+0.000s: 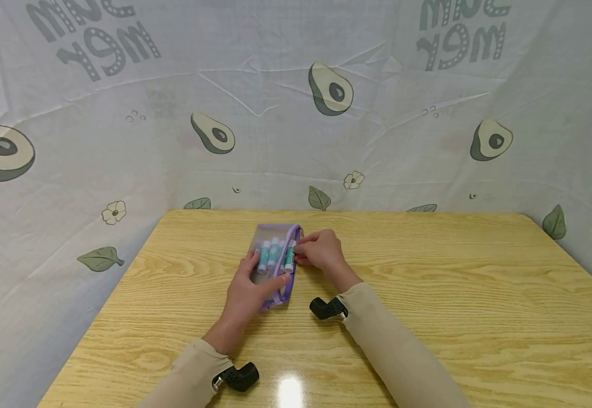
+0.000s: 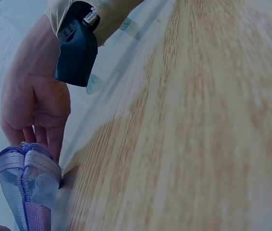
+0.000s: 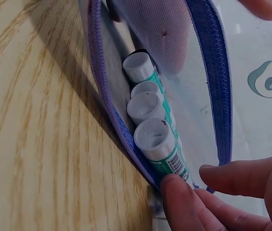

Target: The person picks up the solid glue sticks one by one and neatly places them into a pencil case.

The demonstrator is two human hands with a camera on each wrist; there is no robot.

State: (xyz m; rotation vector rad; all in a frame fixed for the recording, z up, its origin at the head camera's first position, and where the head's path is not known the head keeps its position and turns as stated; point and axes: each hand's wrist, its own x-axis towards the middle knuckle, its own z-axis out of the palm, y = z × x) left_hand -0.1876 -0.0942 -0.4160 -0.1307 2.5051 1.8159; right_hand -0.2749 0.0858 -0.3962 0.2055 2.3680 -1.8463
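Observation:
A purple-edged mesh zip pouch (image 1: 264,286) is tilted up over the table with its zipped side open toward the right. Several white and green glue sticks (image 3: 150,137) lie side by side in it, their hollow white ends facing the opening. My left hand (image 1: 245,292) grips the pouch from the near left, thumb across its open edge and fingers behind the mesh. At the opening, my right hand (image 1: 321,249) pinches the outermost glue stick (image 1: 289,258) by its far end, thumb and fingertips close about its green label.
The pouch is over a wood-grain table (image 1: 428,294), toward its far edge. Behind the table hangs a pale cloth (image 1: 275,170) printed with avocados and leaves. Each sleeve carries a black wrist camera mount (image 1: 326,307).

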